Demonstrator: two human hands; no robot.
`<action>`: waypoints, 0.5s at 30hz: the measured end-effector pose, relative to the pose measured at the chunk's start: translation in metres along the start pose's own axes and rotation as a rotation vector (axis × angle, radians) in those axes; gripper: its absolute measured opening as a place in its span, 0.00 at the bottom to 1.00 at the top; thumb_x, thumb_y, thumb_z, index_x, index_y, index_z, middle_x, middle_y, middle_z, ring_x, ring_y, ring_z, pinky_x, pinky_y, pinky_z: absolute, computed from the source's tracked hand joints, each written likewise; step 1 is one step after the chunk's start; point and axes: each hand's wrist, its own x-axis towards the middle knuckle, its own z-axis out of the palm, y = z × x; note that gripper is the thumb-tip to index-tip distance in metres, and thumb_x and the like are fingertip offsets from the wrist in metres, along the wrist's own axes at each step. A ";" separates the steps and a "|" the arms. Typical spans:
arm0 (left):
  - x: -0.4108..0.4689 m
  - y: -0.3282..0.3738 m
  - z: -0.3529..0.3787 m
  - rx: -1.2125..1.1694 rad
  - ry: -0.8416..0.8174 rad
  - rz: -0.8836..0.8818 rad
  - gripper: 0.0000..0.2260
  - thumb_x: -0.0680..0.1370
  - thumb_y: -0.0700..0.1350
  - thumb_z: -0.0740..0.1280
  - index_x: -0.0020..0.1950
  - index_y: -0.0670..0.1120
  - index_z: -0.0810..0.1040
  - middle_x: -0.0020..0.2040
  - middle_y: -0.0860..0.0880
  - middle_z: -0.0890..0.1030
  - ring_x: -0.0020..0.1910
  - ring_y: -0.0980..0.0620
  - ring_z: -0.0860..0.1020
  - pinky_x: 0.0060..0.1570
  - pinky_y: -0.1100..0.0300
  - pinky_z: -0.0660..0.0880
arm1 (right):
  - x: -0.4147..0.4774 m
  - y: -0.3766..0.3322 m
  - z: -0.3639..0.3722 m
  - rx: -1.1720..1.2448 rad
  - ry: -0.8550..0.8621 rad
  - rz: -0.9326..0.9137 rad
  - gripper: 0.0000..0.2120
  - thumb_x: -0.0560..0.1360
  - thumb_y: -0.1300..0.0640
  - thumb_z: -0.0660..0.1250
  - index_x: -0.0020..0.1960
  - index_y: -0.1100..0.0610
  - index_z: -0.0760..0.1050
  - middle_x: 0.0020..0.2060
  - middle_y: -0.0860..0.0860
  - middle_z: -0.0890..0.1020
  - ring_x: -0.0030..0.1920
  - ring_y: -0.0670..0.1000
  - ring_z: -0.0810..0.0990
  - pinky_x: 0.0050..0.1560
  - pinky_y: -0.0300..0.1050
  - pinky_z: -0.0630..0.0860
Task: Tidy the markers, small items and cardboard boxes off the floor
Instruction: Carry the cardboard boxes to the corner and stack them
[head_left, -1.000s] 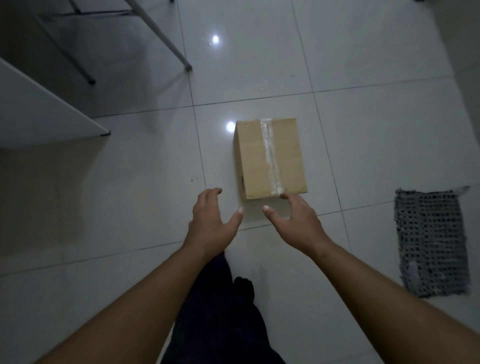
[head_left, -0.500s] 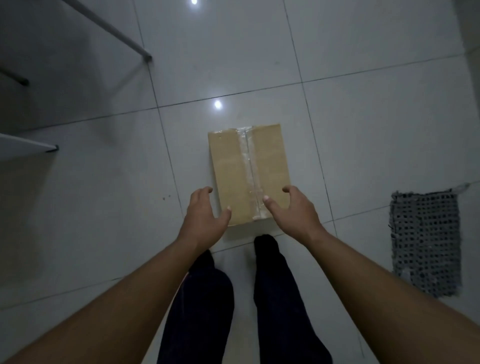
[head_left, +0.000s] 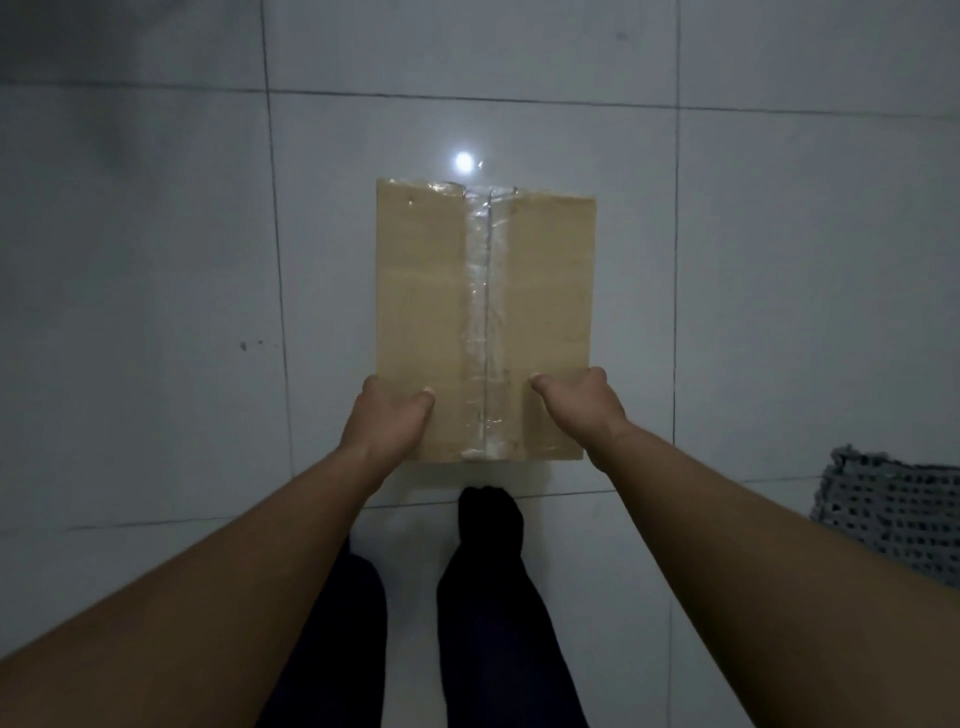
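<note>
A closed brown cardboard box (head_left: 426, 291), sealed along its middle with clear tape, fills the centre of the view above the white tiled floor. My left hand (head_left: 387, 421) grips its near left side, thumb on the top face and fingers hidden down the side. My right hand (head_left: 576, 410) grips the near right side the same way. Whether the box rests on the floor or is lifted off it, I cannot tell. No markers or small items are in view.
A grey woven mat (head_left: 898, 514) lies on the tiles at the right edge. My dark-trousered legs and a foot (head_left: 491, 512) stand directly below the box. White floor tiles (head_left: 156, 286) surround everything, with a lamp reflection beyond the box.
Both hands have closed onto the box's near sides. The view has moved closer and directly over the box; the table and chair legs at upper left have dropped out of sight.
</note>
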 end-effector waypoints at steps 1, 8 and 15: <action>-0.003 -0.002 0.002 -0.001 0.021 0.000 0.26 0.75 0.55 0.66 0.69 0.44 0.67 0.65 0.45 0.75 0.61 0.43 0.75 0.63 0.48 0.73 | 0.001 0.004 0.000 0.011 -0.008 -0.004 0.32 0.73 0.46 0.66 0.69 0.62 0.59 0.64 0.59 0.73 0.62 0.61 0.73 0.61 0.54 0.73; -0.042 -0.002 -0.010 -0.024 0.159 0.076 0.25 0.74 0.54 0.66 0.68 0.47 0.68 0.64 0.45 0.75 0.63 0.41 0.73 0.64 0.45 0.71 | -0.025 0.000 -0.015 0.005 0.007 -0.125 0.32 0.72 0.47 0.67 0.69 0.59 0.61 0.64 0.57 0.72 0.61 0.58 0.74 0.62 0.58 0.73; -0.106 -0.002 -0.055 -0.207 0.342 0.031 0.25 0.75 0.57 0.66 0.67 0.47 0.70 0.64 0.45 0.75 0.61 0.44 0.75 0.62 0.51 0.73 | -0.095 -0.027 -0.033 -0.004 0.021 -0.308 0.25 0.70 0.46 0.67 0.64 0.54 0.68 0.59 0.54 0.76 0.56 0.55 0.77 0.58 0.55 0.75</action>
